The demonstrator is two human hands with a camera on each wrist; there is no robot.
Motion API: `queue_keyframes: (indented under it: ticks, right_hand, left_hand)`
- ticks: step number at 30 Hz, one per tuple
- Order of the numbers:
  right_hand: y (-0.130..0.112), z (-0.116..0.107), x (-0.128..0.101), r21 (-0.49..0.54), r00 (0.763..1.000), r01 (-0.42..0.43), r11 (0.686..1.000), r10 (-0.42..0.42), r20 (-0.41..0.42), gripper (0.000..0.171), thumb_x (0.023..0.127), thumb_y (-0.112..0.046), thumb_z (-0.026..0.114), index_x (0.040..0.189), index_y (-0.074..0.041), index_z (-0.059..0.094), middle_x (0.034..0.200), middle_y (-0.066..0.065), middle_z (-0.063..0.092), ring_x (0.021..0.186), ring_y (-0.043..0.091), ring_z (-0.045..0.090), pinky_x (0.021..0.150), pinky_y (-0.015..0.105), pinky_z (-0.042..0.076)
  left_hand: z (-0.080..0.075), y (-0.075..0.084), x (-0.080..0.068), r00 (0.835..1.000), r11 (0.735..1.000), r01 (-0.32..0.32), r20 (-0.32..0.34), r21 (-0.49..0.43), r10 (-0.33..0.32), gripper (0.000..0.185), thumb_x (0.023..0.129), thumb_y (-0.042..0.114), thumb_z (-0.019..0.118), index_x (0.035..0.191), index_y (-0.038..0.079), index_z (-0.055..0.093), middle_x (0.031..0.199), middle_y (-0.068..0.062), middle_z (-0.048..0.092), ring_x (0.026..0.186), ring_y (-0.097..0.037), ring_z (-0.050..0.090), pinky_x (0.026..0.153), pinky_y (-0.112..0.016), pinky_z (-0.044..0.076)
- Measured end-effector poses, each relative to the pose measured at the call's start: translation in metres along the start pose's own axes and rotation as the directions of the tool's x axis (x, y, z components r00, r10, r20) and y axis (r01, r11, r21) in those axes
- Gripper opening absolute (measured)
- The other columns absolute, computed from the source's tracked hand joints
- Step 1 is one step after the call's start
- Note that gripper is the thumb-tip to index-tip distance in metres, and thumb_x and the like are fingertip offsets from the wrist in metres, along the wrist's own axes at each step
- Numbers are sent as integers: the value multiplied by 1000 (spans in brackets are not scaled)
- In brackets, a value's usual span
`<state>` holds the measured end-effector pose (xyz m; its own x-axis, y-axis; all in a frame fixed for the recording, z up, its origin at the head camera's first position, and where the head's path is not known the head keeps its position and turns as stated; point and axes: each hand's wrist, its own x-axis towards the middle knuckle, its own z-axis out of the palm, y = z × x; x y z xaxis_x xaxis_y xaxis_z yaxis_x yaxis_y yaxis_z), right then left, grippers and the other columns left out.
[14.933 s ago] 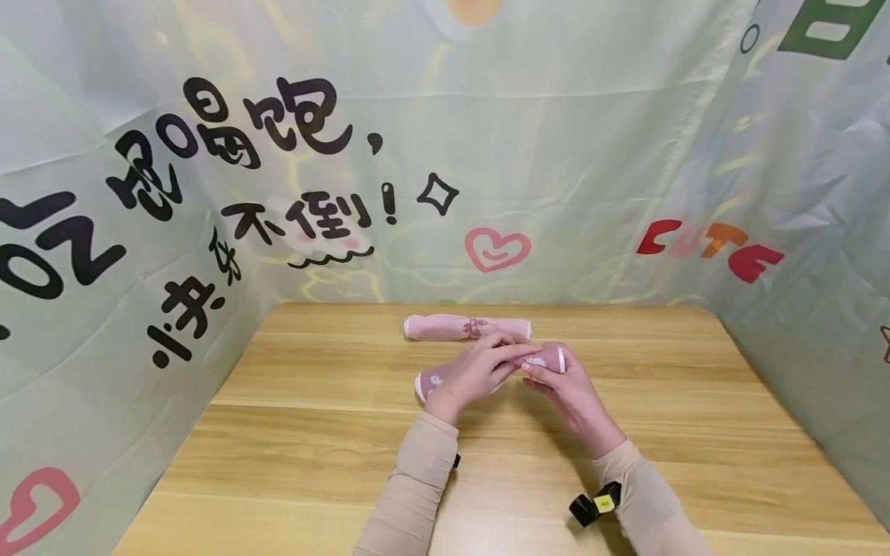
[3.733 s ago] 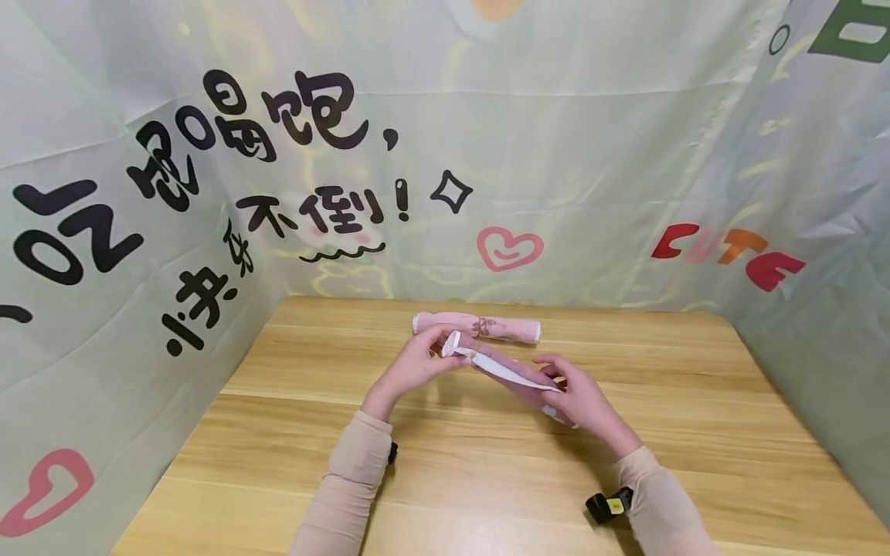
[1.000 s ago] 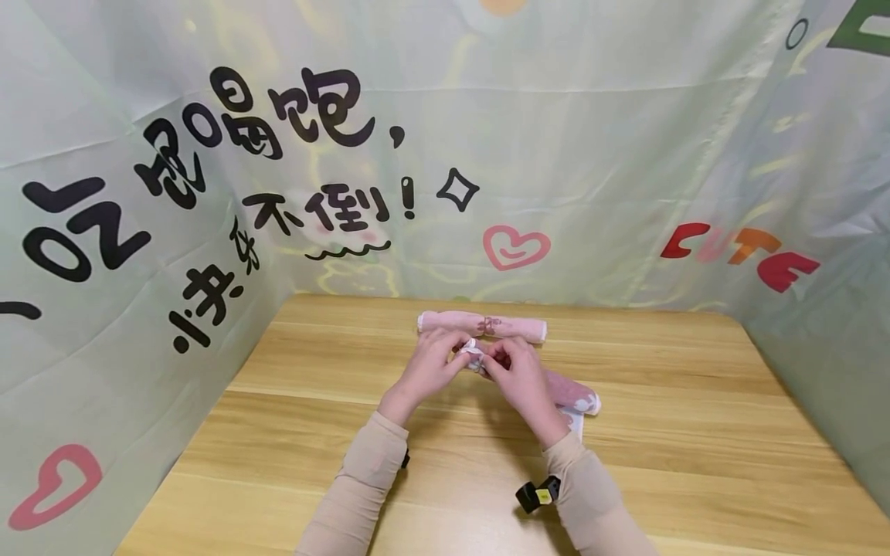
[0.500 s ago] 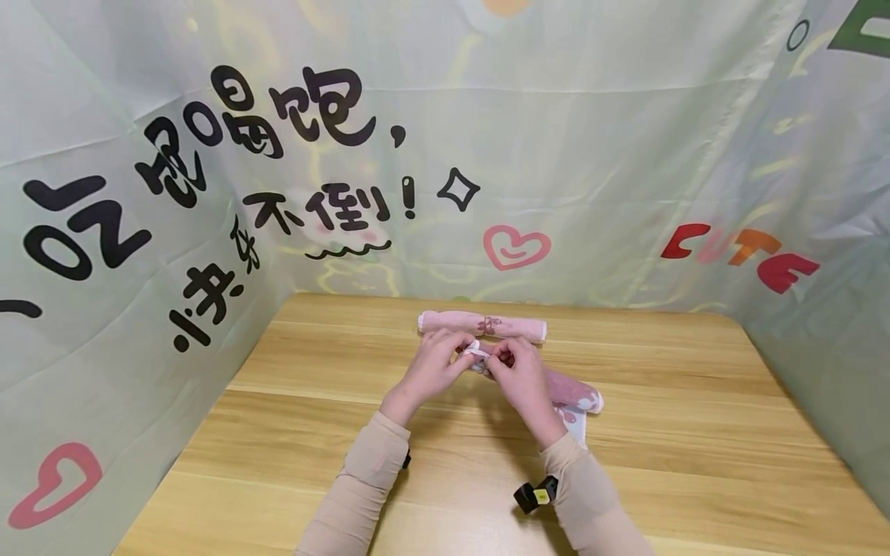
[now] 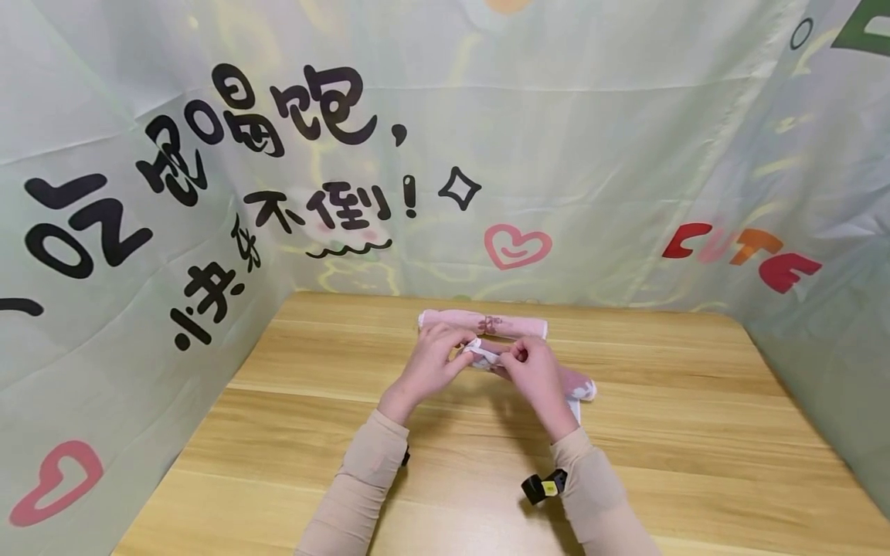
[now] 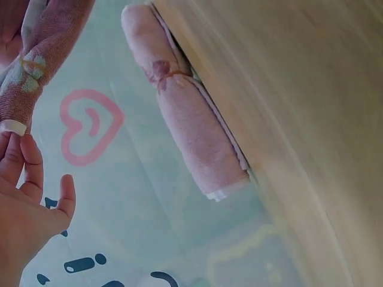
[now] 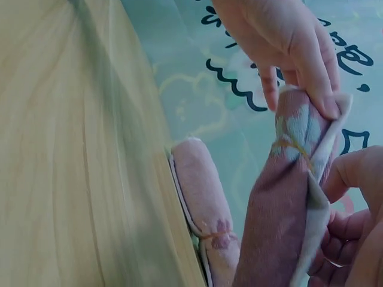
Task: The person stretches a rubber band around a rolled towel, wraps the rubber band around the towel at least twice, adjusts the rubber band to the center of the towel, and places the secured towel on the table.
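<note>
Both hands meet at the near end of a dark pink towel [image 5: 579,386] with a white hem, which lies loosely folded and slanting across the wooden table [image 5: 313,432]. My left hand [image 5: 436,360] pinches the towel's hemmed tip, seen close in the right wrist view as the towel end [image 7: 298,134] under the left fingers [image 7: 311,72]. My right hand [image 5: 531,369] grips the towel just beside it, its fingers [image 7: 354,179] curled round the cloth. A second, lighter pink towel [image 5: 483,324] lies rolled up just behind the hands.
The rolled towel [image 6: 192,128] lies near the table's back edge, against a printed fabric backdrop [image 5: 528,154] that closes in the table at the back and both sides. A black band with a yellow tag [image 5: 543,487] sits on my right wrist.
Over the last second both hands stay on the towel's left end. The right hand has shifted a little right, and the towel's loose tail has drawn in towards the hands.
</note>
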<state>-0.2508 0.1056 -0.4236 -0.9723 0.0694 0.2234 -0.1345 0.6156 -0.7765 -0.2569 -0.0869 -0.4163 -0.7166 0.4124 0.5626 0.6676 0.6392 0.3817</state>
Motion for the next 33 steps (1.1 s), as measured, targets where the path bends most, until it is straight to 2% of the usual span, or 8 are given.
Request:
queue_keyframes:
  ticks: [5, 13, 18, 21, 23, 26, 30, 33]
  right_hand:
    - [4, -5, 3, -37, 999, 20, 999, -18, 44, 10, 79, -15, 64, 74, -7, 61, 85, 8, 57, 78, 22, 53, 68, 28, 41]
    - [4, -11, 4, 101, 975, 108, 989, -125, 183, 8, 87, -13, 65, 83, -6, 66, 85, 8, 61, 75, 15, 52, 68, 25, 44]
    - [3, -12, 4, 155, 963, 200, 967, -224, 151, 4, 85, -5, 68, 89, -3, 67, 89, 11, 62, 77, 14, 53, 68, 21, 45]
    - [5, -10, 3, 154, 941, 292, 944, -312, 130, 10, 84, -1, 68, 94, -3, 69, 94, 13, 63, 78, 15, 56, 68, 22, 49]
    - [6, -8, 2, 115, 924, 349, 930, -362, 122, 13, 83, -1, 70, 96, -5, 71, 100, 12, 64, 84, 17, 59, 72, 25, 51]
    - [9, -4, 0, -12, 896, 433, 901, -429, 116, 15, 84, -5, 72, 99, -8, 72, 104, 11, 66, 91, 22, 60, 79, 35, 51]
    - [9, 1, -3, -231, 861, 508, 830, -489, 140, 17, 86, -17, 72, 103, -15, 73, 104, 8, 66, 99, 27, 59, 82, 47, 49]
    - [9, 3, -6, -339, 850, 526, 780, -497, 174, 18, 88, -23, 70, 105, -19, 72, 104, 6, 65, 101, 27, 57, 80, 50, 49]
  left_hand:
    - [-3, -2, 0, 1000, 1000, 27, -4, 5, -27, 19, 89, 22, 69, 105, 12, 70, 105, -2, 74, 100, -22, 60, 102, -52, 37]
    - [-3, -2, 1, 993, 994, 113, -15, -11, -113, 18, 91, 28, 68, 102, 14, 68, 88, -1, 65, 91, -20, 56, 94, -47, 40]
    - [-1, -3, 2, 987, 988, 157, -18, -6, -157, 16, 92, 28, 67, 100, 15, 68, 85, 0, 62, 86, -18, 55, 87, -41, 40]
    - [-1, -4, 2, 983, 983, 181, -10, -25, -182, 16, 92, 28, 67, 100, 14, 68, 86, -1, 62, 87, -17, 55, 86, -40, 39]
    - [-1, -5, 2, 981, 980, 196, -8, -39, -196, 17, 92, 28, 67, 100, 13, 68, 87, -2, 63, 87, -18, 56, 86, -40, 40]
    - [-2, -5, 1, 978, 977, 208, -7, -49, -208, 17, 92, 27, 66, 100, 12, 68, 88, -2, 66, 89, -18, 57, 87, -40, 41]
    - [-3, -5, 0, 980, 979, 200, 1, -40, -200, 17, 93, 27, 65, 101, 13, 68, 87, -2, 66, 89, -18, 57, 88, -43, 40]
    - [-4, -4, -1, 979, 979, 202, 5, -26, -201, 17, 93, 27, 65, 102, 13, 69, 86, -2, 65, 89, -18, 56, 91, -47, 38]
